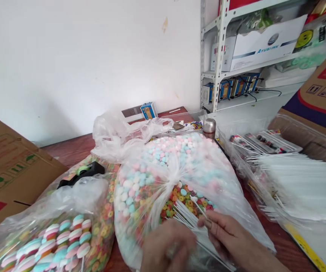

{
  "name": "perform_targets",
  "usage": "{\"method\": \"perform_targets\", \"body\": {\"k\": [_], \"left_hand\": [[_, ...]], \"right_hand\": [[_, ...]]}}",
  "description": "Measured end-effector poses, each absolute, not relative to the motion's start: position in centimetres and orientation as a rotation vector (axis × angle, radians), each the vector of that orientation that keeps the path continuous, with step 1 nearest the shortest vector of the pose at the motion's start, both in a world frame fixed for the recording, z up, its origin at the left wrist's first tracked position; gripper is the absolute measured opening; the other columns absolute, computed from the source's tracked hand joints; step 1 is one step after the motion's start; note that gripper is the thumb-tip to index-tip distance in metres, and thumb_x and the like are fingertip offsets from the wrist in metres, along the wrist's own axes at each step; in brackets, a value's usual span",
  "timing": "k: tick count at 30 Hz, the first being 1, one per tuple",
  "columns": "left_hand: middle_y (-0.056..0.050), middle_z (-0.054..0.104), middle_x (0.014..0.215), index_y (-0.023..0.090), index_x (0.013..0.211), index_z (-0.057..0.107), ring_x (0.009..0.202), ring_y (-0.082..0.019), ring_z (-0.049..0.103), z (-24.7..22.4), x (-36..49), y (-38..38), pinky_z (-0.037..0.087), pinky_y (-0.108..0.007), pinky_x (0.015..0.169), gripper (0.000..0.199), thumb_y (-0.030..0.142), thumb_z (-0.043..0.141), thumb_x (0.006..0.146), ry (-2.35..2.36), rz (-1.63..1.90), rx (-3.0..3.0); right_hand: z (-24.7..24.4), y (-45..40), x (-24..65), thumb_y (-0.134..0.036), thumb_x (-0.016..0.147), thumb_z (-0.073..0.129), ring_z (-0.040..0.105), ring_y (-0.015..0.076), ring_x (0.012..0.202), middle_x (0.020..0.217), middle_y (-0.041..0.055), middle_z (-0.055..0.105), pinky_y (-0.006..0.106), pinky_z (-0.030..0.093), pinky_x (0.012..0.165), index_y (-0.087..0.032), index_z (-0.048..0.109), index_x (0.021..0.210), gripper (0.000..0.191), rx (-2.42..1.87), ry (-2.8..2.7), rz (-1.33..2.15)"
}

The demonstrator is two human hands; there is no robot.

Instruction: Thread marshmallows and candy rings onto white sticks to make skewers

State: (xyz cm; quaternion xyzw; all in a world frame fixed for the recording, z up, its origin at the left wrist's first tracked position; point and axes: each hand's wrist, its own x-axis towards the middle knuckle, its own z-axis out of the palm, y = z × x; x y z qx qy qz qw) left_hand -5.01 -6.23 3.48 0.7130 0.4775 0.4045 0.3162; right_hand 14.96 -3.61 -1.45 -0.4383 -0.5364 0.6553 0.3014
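Note:
My right hand pinches a thin white stick with a small white tip, over the opening of a big clear bag. My left hand is blurred by motion just left of it, and its fingers cannot be made out. Several white sticks lie under both hands. Colourful ring-shaped sweets show in the opening, with pastel round sweets in the bag behind them. Finished-looking striped candy skewers lie on another clear bag at the lower left.
A clear bin with white sticks stands right. A black tape dispenser and cardboard box are left. Behind are a crumpled plastic bag, a metal-topped container and a shelf.

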Motion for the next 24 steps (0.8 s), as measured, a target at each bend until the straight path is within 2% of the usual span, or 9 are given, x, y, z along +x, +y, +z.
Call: {"method": "perform_targets", "body": {"k": [2,4,9,13,15,18,20,22,24], "left_hand": [[-0.006,0.073,0.087,0.025,0.092,0.071,0.081,-0.023,0.068,2.6,-4.8,-3.6,0.055,-0.034,0.073,0.017,0.022,0.054,0.093,1.472,0.972,2.014],[-0.007,0.071,0.096,0.023,0.097,0.069,0.091,-0.024,0.065,1.3,-4.3,-1.1,0.053,-0.036,0.081,0.023,0.012,0.049,0.092,1.665,0.784,2.224],[-0.008,0.067,0.102,0.019,0.096,0.068,0.100,-0.025,0.060,-0.8,-2.6,2.4,0.049,-0.038,0.088,0.027,0.004,0.048,0.088,1.742,0.368,2.470],[-0.009,0.067,0.097,0.018,0.090,0.067,0.096,-0.027,0.059,-0.8,-2.5,2.8,0.048,-0.040,0.084,0.022,0.006,0.048,0.088,1.767,0.301,2.499],[-0.009,0.067,0.095,0.018,0.090,0.066,0.093,-0.026,0.059,-0.5,-2.7,2.6,0.048,-0.039,0.082,0.023,0.007,0.046,0.089,1.784,0.433,2.414],[-0.007,0.069,0.098,0.021,0.094,0.066,0.090,-0.023,0.062,0.2,-2.8,1.6,0.049,-0.035,0.082,0.025,0.011,0.043,0.094,1.651,0.808,2.124],[-0.006,0.070,0.099,0.023,0.096,0.067,0.083,-0.021,0.065,0.7,-2.8,0.5,0.052,-0.032,0.076,0.023,0.018,0.044,0.096,1.472,0.973,1.854],[-0.006,0.072,0.096,0.024,0.094,0.069,0.075,-0.020,0.066,0.9,-2.6,-0.6,0.054,-0.030,0.069,0.019,0.024,0.050,0.095,1.317,1.027,1.603],[-0.007,0.073,0.098,0.023,0.088,0.071,0.077,-0.020,0.067,0.7,-2.4,-1.6,0.055,-0.030,0.069,0.013,0.027,0.059,0.091,1.221,1.078,1.398]], "right_hand": [[-1.8,-2.0,15.8,-0.039,0.095,0.045,0.063,0.0196,0.077,0.084,0.0041,0.068,0.028,0.047,0.070,-0.022,0.067,0.089,0.029,-1.281,-1.800,1.247],[-2.5,-0.3,15.7,-0.029,0.093,0.044,0.065,0.0226,0.089,0.094,0.0056,0.073,0.031,0.047,0.080,-0.024,0.070,0.095,0.026,-1.357,-1.928,1.009],[-4.9,2.2,13.6,-0.018,0.085,0.052,0.063,0.0281,0.115,0.120,0.0106,0.071,0.040,0.043,0.098,-0.023,0.068,0.117,0.036,-1.421,-1.912,0.978],[-5.2,2.1,13.7,-0.022,0.090,0.050,0.056,0.0290,0.126,0.130,0.0126,0.066,0.045,0.037,0.106,-0.021,0.063,0.128,0.041,-1.418,-1.846,1.000],[-4.6,1.6,14.4,-0.029,0.093,0.049,0.059,0.0280,0.121,0.126,0.0119,0.068,0.044,0.042,0.103,-0.020,0.062,0.128,0.038,-1.383,-1.814,1.048],[-3.3,0.5,15.2,-0.041,0.094,0.052,0.066,0.0242,0.104,0.113,0.0083,0.072,0.037,0.050,0.091,-0.019,0.066,0.118,0.035,-1.118,-1.627,1.352],[-2.7,-0.4,15.3,-0.045,0.092,0.059,0.065,0.0179,0.085,0.097,0.0033,0.071,0.029,0.051,0.078,-0.021,0.067,0.111,0.033,-0.933,-1.387,1.582],[-2.4,-1.3,15.0,-0.049,0.089,0.062,0.049,0.0092,0.055,0.069,-0.0052,0.060,0.020,0.043,0.055,-0.022,0.066,0.106,0.032,-0.881,-1.198,1.732],[-2.3,-1.9,14.7,-0.052,0.088,0.064,0.032,0.0065,0.045,0.057,-0.0100,0.044,0.018,0.034,0.047,-0.023,0.066,0.101,0.032,-0.905,-1.144,1.768]]}}
